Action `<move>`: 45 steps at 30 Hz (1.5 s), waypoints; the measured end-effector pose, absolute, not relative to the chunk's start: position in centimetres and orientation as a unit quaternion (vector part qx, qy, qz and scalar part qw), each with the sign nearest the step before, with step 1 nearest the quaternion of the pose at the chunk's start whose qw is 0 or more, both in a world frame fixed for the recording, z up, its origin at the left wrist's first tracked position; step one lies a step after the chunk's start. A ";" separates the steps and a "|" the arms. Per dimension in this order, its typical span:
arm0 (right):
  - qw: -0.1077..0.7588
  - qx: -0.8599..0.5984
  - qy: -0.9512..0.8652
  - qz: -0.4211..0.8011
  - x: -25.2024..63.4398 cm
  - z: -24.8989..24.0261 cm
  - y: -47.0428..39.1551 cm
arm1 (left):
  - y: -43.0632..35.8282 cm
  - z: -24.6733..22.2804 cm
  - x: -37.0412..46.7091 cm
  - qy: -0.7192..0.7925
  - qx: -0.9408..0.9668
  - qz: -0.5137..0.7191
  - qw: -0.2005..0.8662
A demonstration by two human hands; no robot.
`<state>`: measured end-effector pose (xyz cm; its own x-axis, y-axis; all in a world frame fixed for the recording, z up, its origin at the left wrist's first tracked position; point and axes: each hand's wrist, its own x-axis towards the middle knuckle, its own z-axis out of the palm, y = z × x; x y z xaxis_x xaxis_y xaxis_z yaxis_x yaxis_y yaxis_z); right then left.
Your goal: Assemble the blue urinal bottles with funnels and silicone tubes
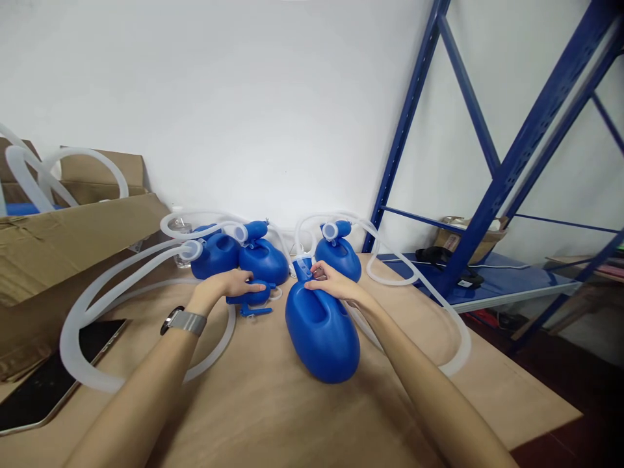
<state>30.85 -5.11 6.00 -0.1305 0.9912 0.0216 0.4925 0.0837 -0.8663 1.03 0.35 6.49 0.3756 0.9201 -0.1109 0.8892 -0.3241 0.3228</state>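
A blue plastic urinal bottle [324,335] lies on its side on the table, its rounded base towards me. My right hand [331,283] grips it near the neck, thumb and fingers around the handle end. To the left, my left hand [236,284] is closed on a blue funnel-shaped urinal head [257,296], held just above or on the tabletop. Below that hand lies a small blue clip-like piece [256,312]. Behind my hands are more blue bottles [263,261], with one [344,260] standing apart on the right; white hoses run from their caps.
An opened cardboard box [78,234] with white hoses stands at the left. A dark flat tablet-like device [58,377] lies beside it. A clear plastic bottle [181,227] is behind. Looped white hose [461,344] lies at the right, near a blue metal rack [480,240].
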 end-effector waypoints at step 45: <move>0.159 -0.463 -0.756 0.436 30.0 7.7 -3.5 | -2.0 4.2 8.0 0.423 0.833 0.333 -0.128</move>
